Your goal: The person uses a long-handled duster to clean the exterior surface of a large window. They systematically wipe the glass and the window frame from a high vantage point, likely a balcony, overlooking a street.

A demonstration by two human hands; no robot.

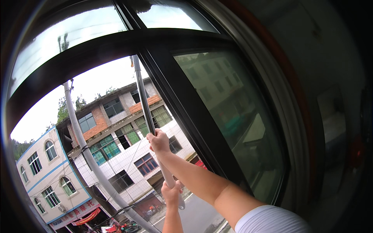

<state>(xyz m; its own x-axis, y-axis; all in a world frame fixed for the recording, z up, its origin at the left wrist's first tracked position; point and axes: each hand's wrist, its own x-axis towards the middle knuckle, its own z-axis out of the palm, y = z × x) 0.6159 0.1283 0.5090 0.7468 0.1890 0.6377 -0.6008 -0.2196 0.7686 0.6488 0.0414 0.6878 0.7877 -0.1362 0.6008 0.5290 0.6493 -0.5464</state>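
Observation:
Both hands grip a long pole with a shiny metal shaft and a light grey handle. My right hand closes around it higher up, where the shaft meets the handle. Lower down, my left hand holds the handle near its rounded bottom end. The pole slants up through the open half of a dark-framed window. Its top passes behind the upper crossbar, where a grey collar and an orange bit show. A dark fuzzy shape appears through the upper pane; I cannot tell whether it belongs to the pole.
A glass sash fills the right half of the window. Beside it hangs a pale curtain. Outside stand a utility pole with wires, tiled buildings and a road. Parked motorcycles line the street below.

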